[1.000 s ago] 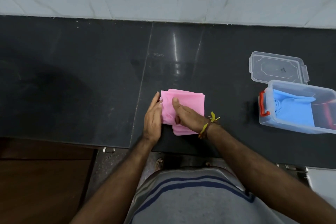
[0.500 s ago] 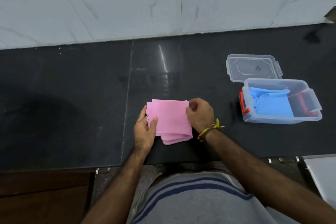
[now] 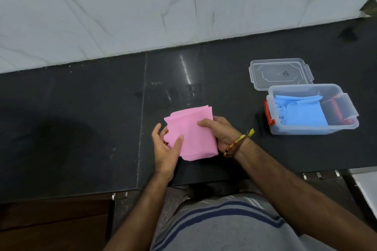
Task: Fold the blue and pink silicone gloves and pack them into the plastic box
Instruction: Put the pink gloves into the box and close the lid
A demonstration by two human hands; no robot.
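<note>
The folded pink glove (image 3: 191, 132) is a thick square bundle held just above the black counter (image 3: 81, 128) in front of me. My left hand (image 3: 166, 149) grips its left edge, thumb on top. My right hand (image 3: 219, 133) grips its right edge, thumb on top, a beaded thread band on the wrist. To the right stands the clear plastic box (image 3: 344, 128) with red latches. The folded blue glove (image 3: 302, 113) lies inside it, filling its left half.
The box's clear lid (image 3: 280, 73) lies flat on the counter just behind the box. A white marble-patterned tiled wall (image 3: 142, 10) rises behind the counter. The counter's front edge runs close to my body, with a wooden cabinet (image 3: 51, 226) below left.
The fold of the pink glove has been completed. My hands have shifted from pressing on it to gripping its left and right edges, and the bundle has risen slightly off the counter.
</note>
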